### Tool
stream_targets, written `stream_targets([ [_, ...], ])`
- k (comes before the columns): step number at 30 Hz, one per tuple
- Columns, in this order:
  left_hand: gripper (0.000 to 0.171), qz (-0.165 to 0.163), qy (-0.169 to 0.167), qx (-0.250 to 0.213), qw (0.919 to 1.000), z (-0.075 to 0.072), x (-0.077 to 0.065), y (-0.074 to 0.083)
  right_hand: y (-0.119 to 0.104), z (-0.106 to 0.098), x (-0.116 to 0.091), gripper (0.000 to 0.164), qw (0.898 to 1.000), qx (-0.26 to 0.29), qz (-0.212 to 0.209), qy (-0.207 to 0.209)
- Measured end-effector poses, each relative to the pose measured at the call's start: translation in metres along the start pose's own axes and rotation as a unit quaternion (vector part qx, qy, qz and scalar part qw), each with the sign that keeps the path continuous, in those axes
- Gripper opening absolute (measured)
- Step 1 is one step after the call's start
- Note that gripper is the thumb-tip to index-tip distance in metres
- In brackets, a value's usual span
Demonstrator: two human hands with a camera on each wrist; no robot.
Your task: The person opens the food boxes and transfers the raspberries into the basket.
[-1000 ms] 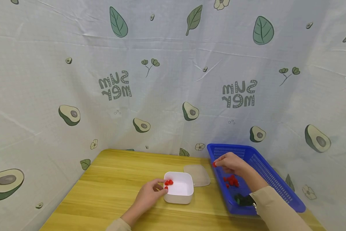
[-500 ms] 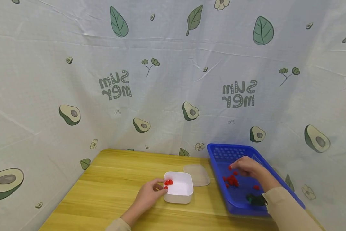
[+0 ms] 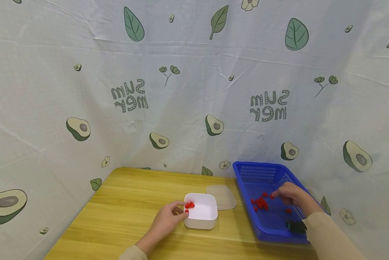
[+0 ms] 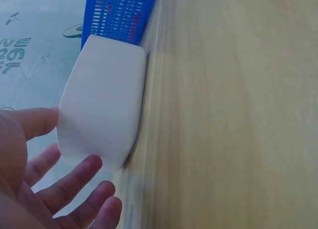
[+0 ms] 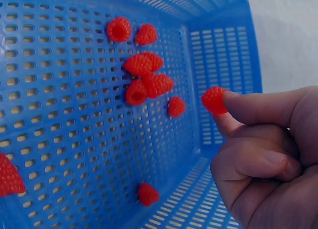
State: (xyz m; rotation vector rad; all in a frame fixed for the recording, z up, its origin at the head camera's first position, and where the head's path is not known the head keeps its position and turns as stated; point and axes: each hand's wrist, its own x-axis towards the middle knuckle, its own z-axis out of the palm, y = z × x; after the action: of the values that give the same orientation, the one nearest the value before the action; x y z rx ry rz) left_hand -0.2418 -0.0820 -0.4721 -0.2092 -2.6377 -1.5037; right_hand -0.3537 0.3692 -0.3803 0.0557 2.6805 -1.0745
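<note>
My right hand [image 3: 290, 195] pinches a red raspberry [image 5: 214, 100] between thumb and index finger, over the blue basket [image 3: 260, 231]; its other fingers are curled in. On the basket floor several more raspberries [image 5: 158, 85] lie in a loose cluster, with others apart. My left hand [image 3: 169, 216] is at the left side of a white square box [image 3: 201, 224], fingers loosely bent, thumb and fingertips touching its rim and wall. A few red raspberries [image 3: 190, 205] lie inside the box at its left side.
A translucent flat lid [image 3: 221, 197] lies on the wooden table [image 3: 142, 195] behind the box, near the basket. A dark green item [image 3: 295, 226] sits in the basket's near end, partly hidden by the right sleeve. A printed curtain [image 3: 181, 108] hangs behind the table.
The right hand has moved right and nearer from the basket's left rim, with the raspberry still in its fingertips. More of the basket floor shows. Left hand and box have stayed put.
</note>
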Motion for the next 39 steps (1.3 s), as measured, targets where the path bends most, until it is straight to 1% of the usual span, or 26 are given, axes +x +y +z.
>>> stream_targets([
  [3, 0.037, -0.001, 0.000, 0.000, 1.0000, 0.000, 0.000, 0.000, 0.002, -0.001, -0.001, 0.043, 1.000, -0.012, 0.007, 0.004],
  [8, 0.037, -0.002, -0.001, 0.000, 1.0000, 0.000, 0.000, 0.001, -0.001, -0.003, -0.002, 0.038, 1.000, -0.016, 0.003, -0.006],
  [11, 0.037, -0.001, -0.001, -0.001, 1.0000, -0.001, 0.000, 0.000, -0.006, -0.001, -0.002, 0.038, 1.000, -0.019, -0.004, -0.009],
  [13, 0.037, 0.000, -0.002, -0.001, 1.0000, -0.001, 0.000, 0.000, -0.012, 0.001, -0.003, 0.042, 1.000, -0.022, -0.013, -0.005],
  [15, 0.037, 0.001, -0.002, -0.001, 1.0000, -0.001, 0.000, -0.001, -0.021, 0.005, -0.004, 0.043, 1.000, -0.021, -0.021, -0.001],
  [16, 0.038, 0.001, -0.002, -0.001, 1.0000, -0.001, 0.000, -0.001, -0.026, 0.007, -0.004, 0.042, 0.999, -0.019, -0.029, -0.002],
  [18, 0.038, 0.002, -0.001, 0.000, 1.0000, -0.001, 0.000, -0.001, -0.037, 0.011, -0.006, 0.034, 0.999, -0.015, -0.045, -0.007],
  [20, 0.037, 0.002, 0.000, 0.000, 1.0000, 0.000, 0.000, -0.002, -0.048, 0.017, -0.008, 0.019, 0.998, -0.001, -0.055, -0.015],
  [21, 0.037, 0.002, 0.000, 0.001, 1.0000, 0.000, 0.001, -0.002, -0.053, 0.020, -0.009, 0.015, 0.998, 0.006, -0.060, -0.021],
  [25, 0.036, 0.003, 0.000, 0.001, 1.0000, 0.001, 0.001, -0.002, -0.072, 0.032, -0.011, 0.037, 0.996, 0.023, -0.072, -0.043],
  [27, 0.037, 0.005, 0.001, 0.000, 1.0000, 0.001, 0.002, -0.002, -0.081, 0.038, -0.012, 0.039, 0.995, 0.025, -0.083, -0.055],
  [33, 0.037, 0.001, 0.000, -0.003, 1.0000, 0.002, 0.003, -0.001, -0.106, 0.055, -0.014, 0.033, 0.991, 0.041, -0.099, -0.081],
  [39, 0.037, -0.008, -0.002, -0.004, 1.0000, 0.001, 0.002, -0.001, -0.121, 0.079, -0.012, 0.023, 0.986, 0.053, -0.105, -0.115],
])
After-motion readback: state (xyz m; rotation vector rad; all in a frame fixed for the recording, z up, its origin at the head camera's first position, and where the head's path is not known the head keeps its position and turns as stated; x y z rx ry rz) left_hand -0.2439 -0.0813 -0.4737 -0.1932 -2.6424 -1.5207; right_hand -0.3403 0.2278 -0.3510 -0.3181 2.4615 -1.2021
